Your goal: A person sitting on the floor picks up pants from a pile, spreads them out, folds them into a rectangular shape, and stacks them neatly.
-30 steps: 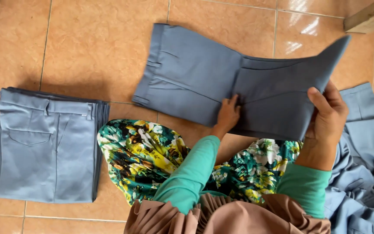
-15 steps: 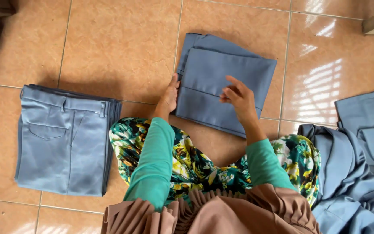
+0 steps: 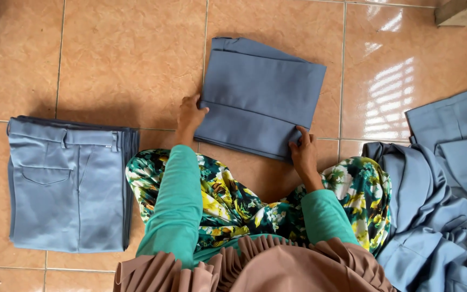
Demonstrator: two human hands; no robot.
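Folded grey-blue cloth trousers lay on orange tiled floor. Left hand & right hand pinched its near corners w/ closed fingers, squaring the fold. Finished grey-blue stack sat left.
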